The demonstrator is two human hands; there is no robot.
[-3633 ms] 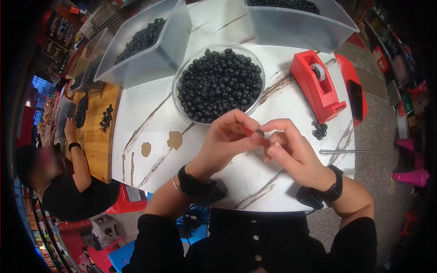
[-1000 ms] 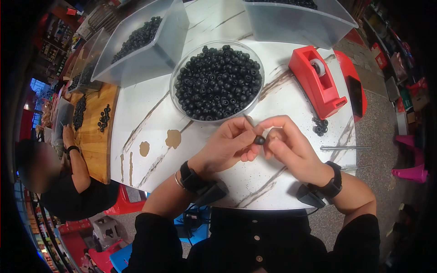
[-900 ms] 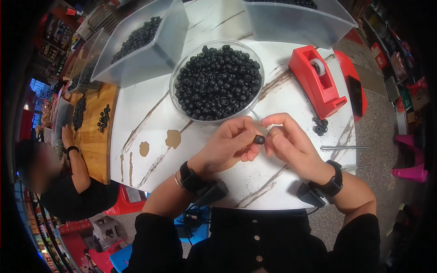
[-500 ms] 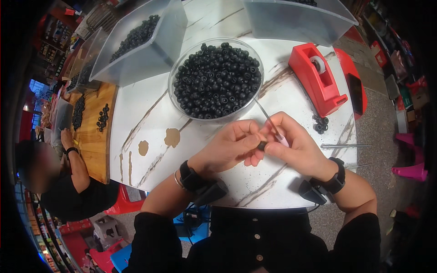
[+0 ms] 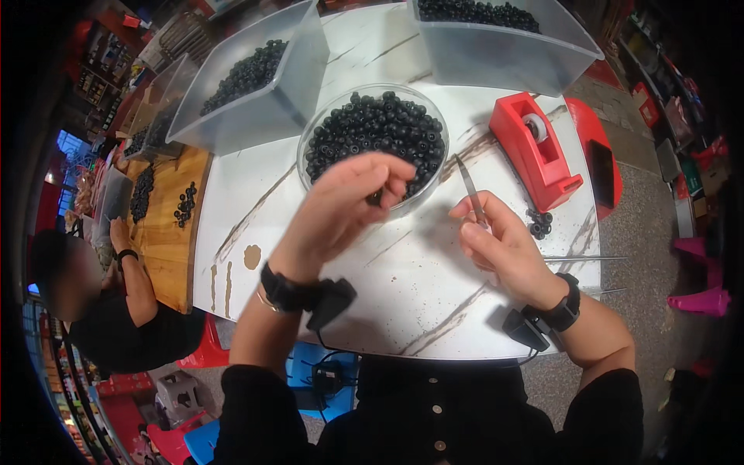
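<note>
My left hand [image 5: 341,205] is raised over the near edge of a clear round bowl [image 5: 301,151], its fingers curled round a small black round part [image 5: 375,198], partly hidden. The bowl is heaped with small black round parts [image 5: 380,128], some showing a hole. To the right, above the white table, my right hand [image 5: 504,248] grips a small knife [image 5: 470,184]. Its narrow blade points up and away from me, toward the bowl's right side; the fingers cover most of its pale handle.
A red tape dispenser [image 5: 536,159] stands right of the bowl, with several black parts [image 5: 539,224] and a metal rod [image 5: 585,258] nearer me. Clear plastic bins [image 5: 256,116] of black parts stand behind. At left, a person [image 5: 128,310] sits beside a wooden table [image 5: 174,260].
My hands were together in front of the bowl, the knife beside a small dark part. Now my left hand has moved up and left over the bowl; my right hand keeps the knife.
</note>
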